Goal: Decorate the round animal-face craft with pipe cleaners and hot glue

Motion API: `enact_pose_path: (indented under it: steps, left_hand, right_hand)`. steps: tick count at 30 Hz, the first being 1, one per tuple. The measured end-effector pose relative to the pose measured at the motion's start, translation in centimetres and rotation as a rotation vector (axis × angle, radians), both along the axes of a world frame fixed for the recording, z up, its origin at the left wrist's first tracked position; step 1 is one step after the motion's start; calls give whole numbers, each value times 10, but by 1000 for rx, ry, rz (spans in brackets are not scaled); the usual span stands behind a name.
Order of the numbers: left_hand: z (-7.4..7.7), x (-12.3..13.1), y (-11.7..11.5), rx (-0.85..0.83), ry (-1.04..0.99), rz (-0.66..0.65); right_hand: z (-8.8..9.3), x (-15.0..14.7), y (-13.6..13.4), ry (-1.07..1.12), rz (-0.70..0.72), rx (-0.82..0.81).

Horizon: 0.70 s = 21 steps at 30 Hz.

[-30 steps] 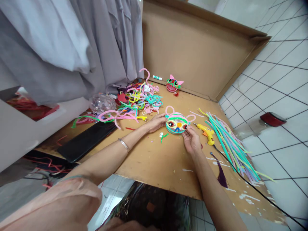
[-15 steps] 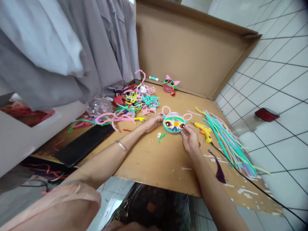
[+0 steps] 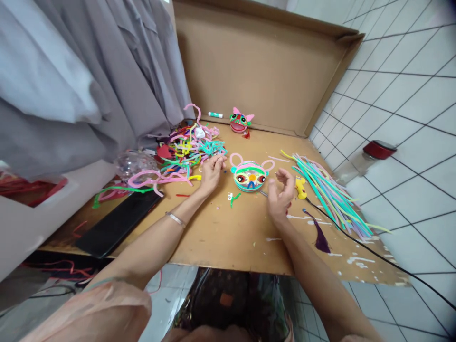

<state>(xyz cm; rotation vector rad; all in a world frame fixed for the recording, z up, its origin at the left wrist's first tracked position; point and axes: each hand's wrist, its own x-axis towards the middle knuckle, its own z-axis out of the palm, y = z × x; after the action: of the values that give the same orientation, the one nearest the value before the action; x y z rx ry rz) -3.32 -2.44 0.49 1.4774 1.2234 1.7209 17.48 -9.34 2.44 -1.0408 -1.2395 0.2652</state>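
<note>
A round animal head made of pipe cleaners [image 3: 250,167], with pink loop ears and big eyes, sits on the table between my hands, touched by neither. My left hand [image 3: 213,173] is closed in a pinch at the near right edge of a tangled pile of pipe cleaners [image 3: 185,147]; whatever its fingertips hold is too small to make out. Just right of the head, my right hand [image 3: 281,195] hovers open and empty, fingers loosely bent and thumb apart. Behind that hand lies a yellow glue gun [image 3: 301,188], partly hidden.
A finished-looking red and pink head [image 3: 238,122] and a glue stick [image 3: 215,115] are by the cardboard wall [image 3: 245,61]. Straight pipe cleaners [image 3: 327,194] lie right, near a purple tassel [image 3: 321,237] and a cord. A black case [image 3: 119,223] lies left.
Both hands have let go of the animal head, which now rests on the table. My left hand has moved left toward the pile; my right has drawn slightly away. The view has shifted.
</note>
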Motion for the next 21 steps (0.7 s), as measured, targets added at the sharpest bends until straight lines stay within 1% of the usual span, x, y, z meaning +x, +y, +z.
enact_pose_path:
  steps: [2, 4, 8, 12, 14, 17, 19, 21]
  left_hand:
    - [2, 2, -4, 29, 13, 9]
    - [5, 5, -8, 27, 2, 27]
    - [15, 7, -21, 9, -10, 75]
    - [22, 8, -44, 67, 27, 94]
    - [22, 9, -57, 93, 66, 92]
    - [18, 12, -75, 128, 149, 138]
    - [13, 16, -85, 141, 216, 173]
    - [10, 19, -91, 144, 284, 178]
  right_hand:
    - [3, -4, -10, -155, 57, 30]
    - [2, -9, -15, -257, 113, 53]
    - [-5, -12, -13, -359, 162, 90]
    - [-12, -13, -12, -470, 236, 128]
    - [-15, -15, -14, -571, 284, 173]
    - [-20, -20, -15, -737, 324, 241]
    - [-23, -22, -15, -848, 309, 268]
    - [-24, -22, -14, -943, 262, 274]
